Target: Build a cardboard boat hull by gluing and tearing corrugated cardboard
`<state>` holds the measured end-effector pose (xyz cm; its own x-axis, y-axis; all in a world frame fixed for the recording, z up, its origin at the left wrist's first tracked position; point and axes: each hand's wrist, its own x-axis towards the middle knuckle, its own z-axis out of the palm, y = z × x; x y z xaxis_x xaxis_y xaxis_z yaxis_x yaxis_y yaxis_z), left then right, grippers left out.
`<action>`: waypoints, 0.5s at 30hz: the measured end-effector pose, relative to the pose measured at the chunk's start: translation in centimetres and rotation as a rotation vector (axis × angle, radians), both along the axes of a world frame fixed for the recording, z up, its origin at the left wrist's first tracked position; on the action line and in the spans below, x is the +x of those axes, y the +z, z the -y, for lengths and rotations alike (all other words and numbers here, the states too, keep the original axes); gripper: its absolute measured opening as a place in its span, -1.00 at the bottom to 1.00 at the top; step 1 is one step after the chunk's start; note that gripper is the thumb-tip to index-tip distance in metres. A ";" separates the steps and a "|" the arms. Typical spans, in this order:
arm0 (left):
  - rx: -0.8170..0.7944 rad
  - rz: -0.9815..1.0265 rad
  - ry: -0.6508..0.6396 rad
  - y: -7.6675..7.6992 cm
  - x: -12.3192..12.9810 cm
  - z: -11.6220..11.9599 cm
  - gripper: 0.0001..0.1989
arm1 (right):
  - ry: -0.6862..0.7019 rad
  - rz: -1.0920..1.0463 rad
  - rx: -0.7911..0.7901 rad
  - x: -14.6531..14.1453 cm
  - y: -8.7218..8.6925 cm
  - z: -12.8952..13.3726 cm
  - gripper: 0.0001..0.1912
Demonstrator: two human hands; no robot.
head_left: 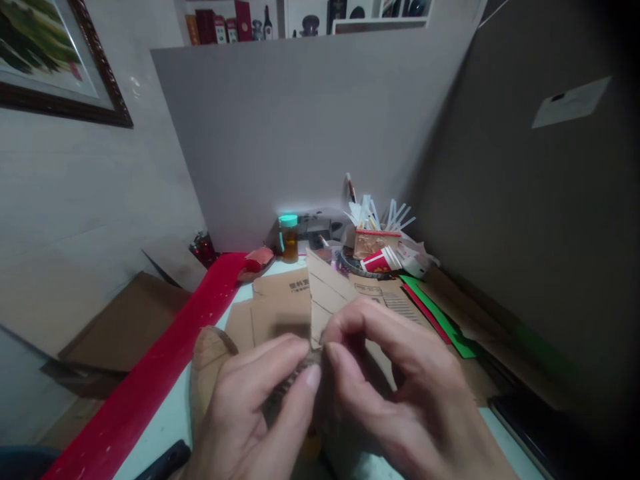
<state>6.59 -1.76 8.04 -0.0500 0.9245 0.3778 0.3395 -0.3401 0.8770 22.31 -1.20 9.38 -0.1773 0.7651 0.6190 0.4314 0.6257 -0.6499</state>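
In the head view my left hand [250,407] and my right hand [405,380] meet at the centre, thumbs and forefingers pinched. Between the fingertips rises a pointed piece of cardboard [325,290] with dark lines across it, its lower edge at the pinch. My right hand grips its lower right side, and the left fingertips press at its bottom corner. A curved piece of cardboard [207,360] shows behind my left hand; whether it joins the pointed piece is hidden. Under both hands, flat printed cardboard [280,300] lies on the table.
A red strip [185,340] runs along the left table edge. At the back stand a teal-lidded bottle [289,240], a box of white strips [376,241] and tipped red-and-white paper cups [380,260]. Green sheet [440,317] lies right; a black-handled object [167,460] lies front left.
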 end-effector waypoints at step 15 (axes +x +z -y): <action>-0.083 -0.053 -0.117 0.5 -0.3 -0.2 -0.76 | 0.056 -0.016 -0.167 0.6 0.8 0.2 -0.85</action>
